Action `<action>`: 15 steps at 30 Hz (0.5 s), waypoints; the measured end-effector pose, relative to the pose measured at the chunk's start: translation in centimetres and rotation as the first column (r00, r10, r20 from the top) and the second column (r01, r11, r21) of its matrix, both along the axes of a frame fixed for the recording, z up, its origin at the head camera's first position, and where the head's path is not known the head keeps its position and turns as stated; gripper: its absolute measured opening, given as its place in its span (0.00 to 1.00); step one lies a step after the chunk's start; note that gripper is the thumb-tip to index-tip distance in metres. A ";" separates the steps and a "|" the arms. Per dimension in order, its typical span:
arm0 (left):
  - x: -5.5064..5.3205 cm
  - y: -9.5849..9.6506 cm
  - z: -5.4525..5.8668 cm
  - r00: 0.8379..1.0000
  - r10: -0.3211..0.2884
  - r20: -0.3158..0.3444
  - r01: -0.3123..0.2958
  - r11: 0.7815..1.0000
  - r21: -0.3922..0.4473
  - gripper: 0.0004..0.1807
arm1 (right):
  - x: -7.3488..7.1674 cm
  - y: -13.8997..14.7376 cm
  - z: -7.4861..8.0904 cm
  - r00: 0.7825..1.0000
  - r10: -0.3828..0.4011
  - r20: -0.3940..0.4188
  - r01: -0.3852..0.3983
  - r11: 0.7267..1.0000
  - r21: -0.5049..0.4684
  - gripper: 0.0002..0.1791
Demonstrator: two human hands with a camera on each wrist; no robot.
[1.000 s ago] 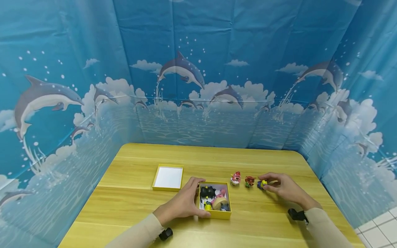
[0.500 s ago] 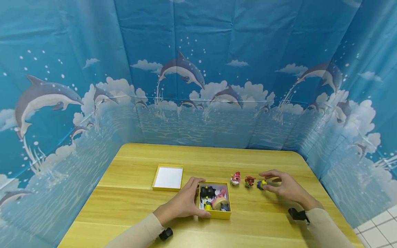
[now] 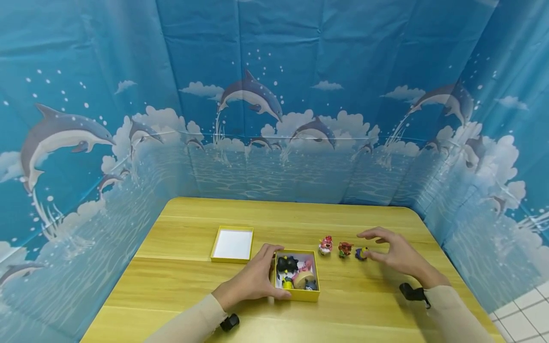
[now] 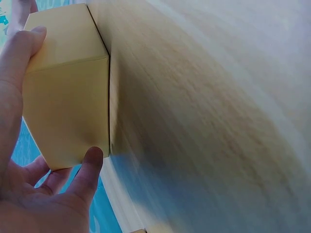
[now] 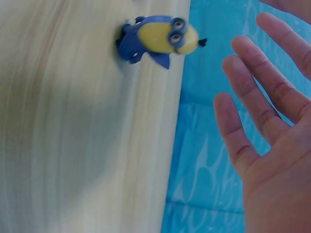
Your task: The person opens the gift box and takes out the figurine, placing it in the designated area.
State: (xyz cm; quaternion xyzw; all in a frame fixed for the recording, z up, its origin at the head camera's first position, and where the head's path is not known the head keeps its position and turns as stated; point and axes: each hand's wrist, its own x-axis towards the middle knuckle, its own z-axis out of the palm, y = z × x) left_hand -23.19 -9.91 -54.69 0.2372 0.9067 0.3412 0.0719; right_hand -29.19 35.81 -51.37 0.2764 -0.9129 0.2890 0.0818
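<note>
My left hand (image 3: 253, 278) grips the left side of a yellow box (image 3: 305, 296), thumb at the front wall and fingers round the back corner. Several small figurines lie inside it, among them a black one (image 3: 287, 264) and a tan-and-pink one (image 3: 303, 279). My right hand (image 3: 396, 252) hovers with fingers spread beside a Minion figurine (image 3: 361, 253), holding nothing. In the right wrist view the Minion figurine (image 5: 155, 38) stands upright on the table, yellow with blue clothing, apart from the fingers. Left of it stand a reddish-brown figurine (image 3: 345, 249) and a pink bear figurine (image 3: 325, 245).
A yellow box lid (image 3: 233, 244) lies with its white inside up, left of the box. The wooden table (image 3: 180, 286) ends at a blue dolphin-print curtain (image 3: 274, 176) at the back and sides.
My right hand has let go of the Minion figurine and drawn slightly away to the right, its fingers opening. The left hand and the box stay put.
</note>
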 end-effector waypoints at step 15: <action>-0.1 0.0 -0.1 1.000 -0.004 0.000 0.004 1.000 0.015 0.71 | 0.9 -2.8 2.6 0.987 0.095 -0.128 -0.091 0.995 0.035 0.28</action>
